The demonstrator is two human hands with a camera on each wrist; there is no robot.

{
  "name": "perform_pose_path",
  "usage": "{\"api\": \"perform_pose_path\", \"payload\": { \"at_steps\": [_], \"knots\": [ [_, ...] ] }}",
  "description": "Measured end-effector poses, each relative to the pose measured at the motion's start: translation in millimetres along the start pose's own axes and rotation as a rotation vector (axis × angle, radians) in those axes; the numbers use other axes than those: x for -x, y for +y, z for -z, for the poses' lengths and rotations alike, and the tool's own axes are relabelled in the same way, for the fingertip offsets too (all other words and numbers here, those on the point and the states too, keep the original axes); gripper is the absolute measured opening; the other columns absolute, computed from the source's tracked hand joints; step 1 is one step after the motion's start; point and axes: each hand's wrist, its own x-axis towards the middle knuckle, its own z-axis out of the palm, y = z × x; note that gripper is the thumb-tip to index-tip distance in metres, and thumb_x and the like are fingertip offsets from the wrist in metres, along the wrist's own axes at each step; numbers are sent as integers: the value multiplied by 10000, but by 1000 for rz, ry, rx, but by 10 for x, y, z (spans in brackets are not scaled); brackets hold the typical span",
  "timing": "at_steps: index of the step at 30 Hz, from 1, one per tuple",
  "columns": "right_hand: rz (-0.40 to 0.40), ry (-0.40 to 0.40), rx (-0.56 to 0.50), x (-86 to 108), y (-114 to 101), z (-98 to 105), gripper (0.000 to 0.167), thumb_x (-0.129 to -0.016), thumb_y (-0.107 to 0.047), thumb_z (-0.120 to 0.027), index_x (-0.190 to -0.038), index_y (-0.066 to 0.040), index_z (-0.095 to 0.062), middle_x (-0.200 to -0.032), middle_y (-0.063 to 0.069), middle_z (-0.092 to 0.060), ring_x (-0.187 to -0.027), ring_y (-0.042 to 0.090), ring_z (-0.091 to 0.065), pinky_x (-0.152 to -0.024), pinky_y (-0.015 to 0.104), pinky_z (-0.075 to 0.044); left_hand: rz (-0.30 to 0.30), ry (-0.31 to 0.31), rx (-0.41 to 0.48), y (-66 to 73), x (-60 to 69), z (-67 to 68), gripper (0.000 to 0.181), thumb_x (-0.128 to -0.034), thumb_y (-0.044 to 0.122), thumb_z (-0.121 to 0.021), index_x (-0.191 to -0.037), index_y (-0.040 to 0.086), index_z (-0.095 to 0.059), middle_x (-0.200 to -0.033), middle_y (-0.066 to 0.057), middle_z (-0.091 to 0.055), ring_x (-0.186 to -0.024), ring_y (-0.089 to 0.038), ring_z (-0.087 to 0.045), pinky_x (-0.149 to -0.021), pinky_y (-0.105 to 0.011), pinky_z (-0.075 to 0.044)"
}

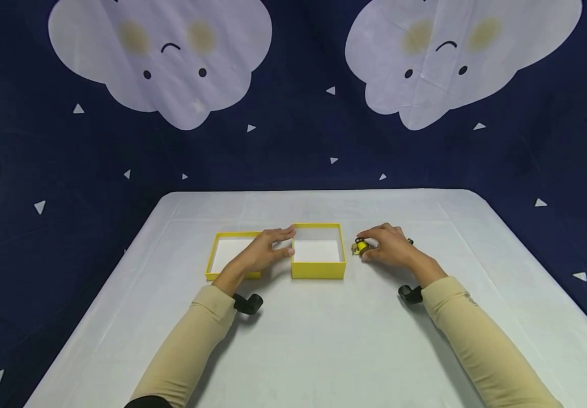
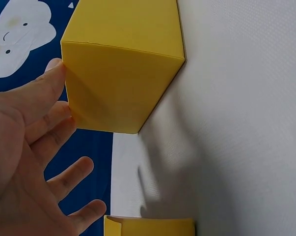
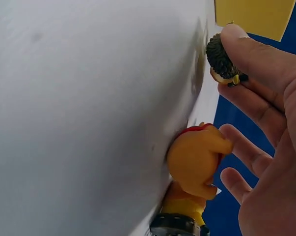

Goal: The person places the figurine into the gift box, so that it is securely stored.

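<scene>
A deep yellow box (image 1: 319,271) with a white inside stands at mid-table. My left hand (image 1: 265,249) touches its left side with thumb and fingertips, the fingers fairly straight and spread; the left wrist view shows them along an edge of the box (image 2: 123,88). Right of the box, my right hand (image 1: 389,246) pinches a small yellow and dark figure (image 1: 362,245). In the right wrist view the figure's dark, ridged part (image 3: 219,55) shows between thumb and fingers. An orange figure with red on it (image 3: 192,162) is on the table beside the lower fingers of that hand (image 3: 270,103).
A shallow yellow tray or lid (image 1: 213,256) lies left of the deep box, partly behind my left hand. Below the orange figure in the right wrist view is another figure, yellow and black (image 3: 179,209). A dark patterned cloth (image 1: 293,141) hangs behind the white table (image 1: 303,340).
</scene>
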Motion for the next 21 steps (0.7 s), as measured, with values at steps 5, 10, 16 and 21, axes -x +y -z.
{"api": "perform_pose_path", "payload": {
  "at_steps": [5,10,16,21],
  "knots": [
    [-37,28,-35,22,5,37,554,-807,-312,-740,-1318,-191,-562,-1327,111,-570,-1223,308,-420,-965,491,-331,-6,2,6,19,6,-8,582,-912,285,-607,-1428,114,-401,-1549,42,-286,-1455,-267,-226,-1190,-454,-198],
    [-49,74,-55,49,-15,90,535,-817,-326,-731,-1311,-199,-568,-1311,100,-580,-1155,284,-437,-921,467,-345,-12,16,5,27,4,-24,577,-910,277,-612,-1424,116,-406,-1545,28,-300,-1451,-278,-236,-1189,-454,-200],
    [-36,114,-62,71,-69,139,535,-840,-353,-701,-1326,-189,-551,-1314,90,-582,-1191,292,-432,-936,455,-301,-20,24,1,29,20,-34,573,-907,254,-618,-1423,118,-409,-1544,6,-306,-1447,-307,-232,-1187,-474,-195],
    [-47,139,-89,72,-144,179,550,-847,-383,-686,-1342,-200,-534,-1319,85,-577,-1182,287,-436,-928,439,-298,5,46,-27,54,30,-35,564,-905,264,-622,-1419,137,-426,-1536,28,-327,-1444,-293,-242,-1187,-489,-183]
  ]
}}
